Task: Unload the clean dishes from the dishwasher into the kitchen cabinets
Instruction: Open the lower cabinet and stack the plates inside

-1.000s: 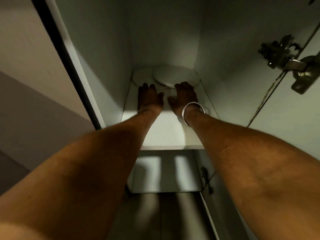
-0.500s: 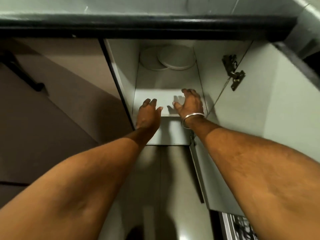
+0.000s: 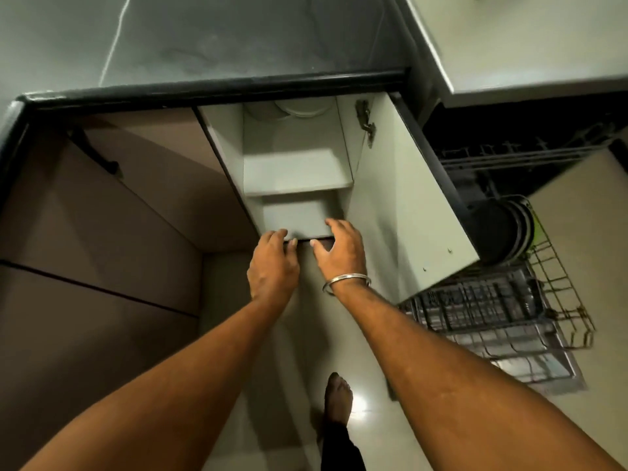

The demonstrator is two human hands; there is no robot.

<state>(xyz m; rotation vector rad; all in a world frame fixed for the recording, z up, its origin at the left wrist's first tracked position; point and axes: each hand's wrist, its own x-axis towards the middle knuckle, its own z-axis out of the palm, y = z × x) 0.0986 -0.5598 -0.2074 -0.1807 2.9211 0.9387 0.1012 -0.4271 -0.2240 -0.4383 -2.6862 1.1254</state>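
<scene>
A dark stone counter (image 3: 238, 39) runs across the top of the view, with its black edge just above the cupboards. Below it on the left are closed brown cabinet fronts (image 3: 102, 232). A pale glossy floor (image 3: 577, 239) fills the lower middle and the right.

At the right, the dishwasher (image 3: 509, 130) stands open and dark inside. Its lower rack (image 3: 492, 321) is pulled out over the floor. Dark plates (image 3: 506, 232) stand on edge at the rack's far end, partly hidden behind the cabinet's door.

The narrow white cabinet (image 3: 224, 147) sits in the middle, between the brown fronts and the dishwasher. Its door (image 3: 407, 198) is swung out to the right. One shelf (image 3: 295, 175) divides the inside.

Both bare forearms reach up from the bottom of the view. The left hand (image 3: 272, 263) and the right hand (image 3: 339, 253) hang side by side in front of the cabinet's bottom edge. Both are empty, with fingers loose and slightly bent. Whether the fingertips touch the edge is unclear.

A bare foot (image 3: 338, 399) stands on the floor below the hands.

White plates (image 3: 299, 108) lie stacked at the very back of the shelf, mostly hidden under the counter's edge.

A metal bangle (image 3: 345, 282) circles the right wrist, and a hinge (image 3: 367, 125) sits high on the door's inner side.
</scene>
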